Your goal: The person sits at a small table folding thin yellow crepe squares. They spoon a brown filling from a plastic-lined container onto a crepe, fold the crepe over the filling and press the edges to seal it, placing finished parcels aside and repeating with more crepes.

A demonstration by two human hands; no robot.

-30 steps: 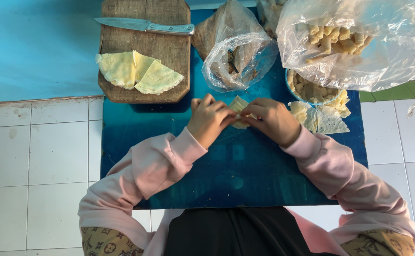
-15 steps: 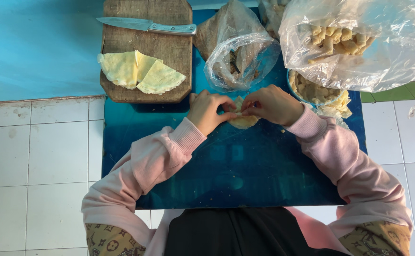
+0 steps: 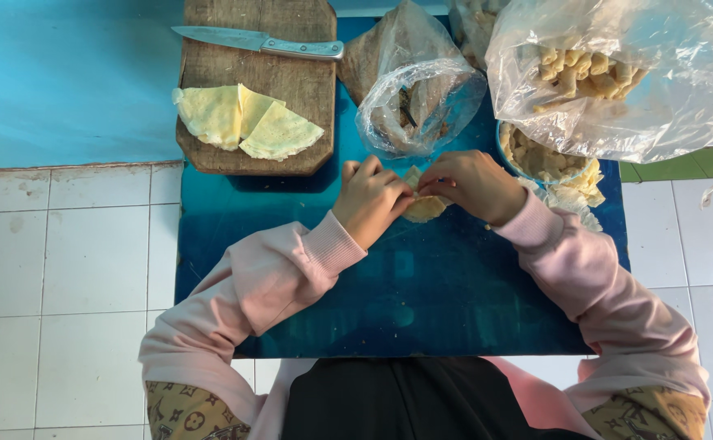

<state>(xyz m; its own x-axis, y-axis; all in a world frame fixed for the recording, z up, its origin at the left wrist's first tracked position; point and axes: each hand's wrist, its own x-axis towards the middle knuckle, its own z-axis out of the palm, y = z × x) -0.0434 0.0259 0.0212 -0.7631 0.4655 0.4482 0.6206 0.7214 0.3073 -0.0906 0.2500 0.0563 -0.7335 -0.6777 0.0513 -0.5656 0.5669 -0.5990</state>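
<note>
My left hand (image 3: 373, 200) and my right hand (image 3: 475, 186) meet over a small pale yellow wrapper piece (image 3: 423, 207) on the blue board (image 3: 422, 310). Both hands pinch and fold this piece, which lies partly hidden under my fingers. What it holds inside cannot be seen. Pink sleeves cover both arms.
A wooden chopping board (image 3: 283, 77) at the back left carries cut yellow wrapper wedges (image 3: 246, 122) and a knife (image 3: 259, 41). An open clear bag (image 3: 413, 98) stands behind my hands. A large bag of rolled pieces (image 3: 617, 73) and a bowl of filling (image 3: 540, 159) sit at the right. White floor tiles surround the board.
My hands have drawn the wrapper piece a little closer to me and folded it tighter. The flat piece seen earlier is now bunched between my fingers.
</note>
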